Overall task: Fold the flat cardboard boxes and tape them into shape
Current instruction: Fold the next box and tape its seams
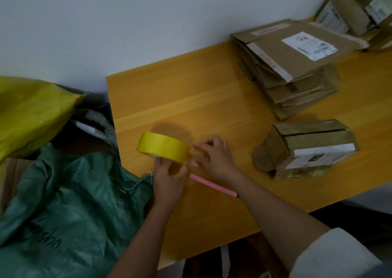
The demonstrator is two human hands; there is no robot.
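The left hand (168,178) grips a thick yellow tape roll (163,148) from below, tilted above the table (212,99). Just right of it, the right hand (214,156) pinches the clear, crinkled free end. A folded, worn cardboard box (305,148) lies well right of both.

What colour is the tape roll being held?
Yellow; the tape roll shows clearly in the head view, the only one.

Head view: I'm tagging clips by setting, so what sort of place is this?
Probably a home or small back-room packing corner, not a factory: a plain wooden table against a bare wall, a stack of used flattened boxes with shipping labels, and woven sacks beside the table.
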